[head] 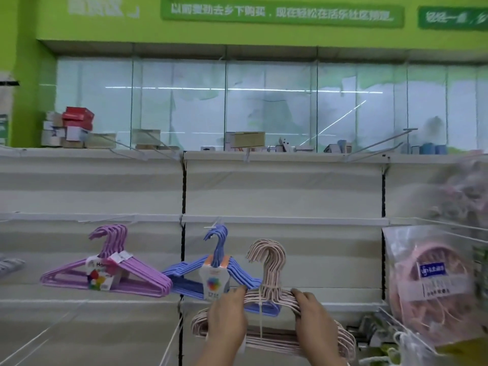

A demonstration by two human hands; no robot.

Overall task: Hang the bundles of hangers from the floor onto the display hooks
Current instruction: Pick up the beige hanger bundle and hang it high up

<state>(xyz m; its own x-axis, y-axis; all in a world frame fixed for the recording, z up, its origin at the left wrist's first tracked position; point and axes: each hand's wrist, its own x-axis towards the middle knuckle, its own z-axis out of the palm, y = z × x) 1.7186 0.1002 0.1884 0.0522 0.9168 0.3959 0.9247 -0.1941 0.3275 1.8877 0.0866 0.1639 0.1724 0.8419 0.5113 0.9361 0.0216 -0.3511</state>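
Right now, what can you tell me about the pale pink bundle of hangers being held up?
The pale pink bundle of thin hangers looks plastic-coated, its curved hooks stacked together and pointing up. A white tie runs down its middle. The left hand and right hand grip its shoulders, holding it upright before the shelf, overlapping the blue bundle, not yet hung.

Shop interior under cool, even light. Lime-green wall (pixel 23 75) above and left, with green banners (pixel 282 10) bearing white Chinese lettering. Below these, a row of glass panels (pixel 179 101) reflecting strip lights. Beneath the glass, a white shelving unit (pixel 282 186) with black uprights (pixel 184 191). On its top ledge, stacked small cartons, a red box (pixel 78 118) at far left, a tan carton (pixel 248 138) mid-span, blue cups (pixel 433 148) at right. Bare wire prongs (pixel 380 143) slanting up from the ledge.
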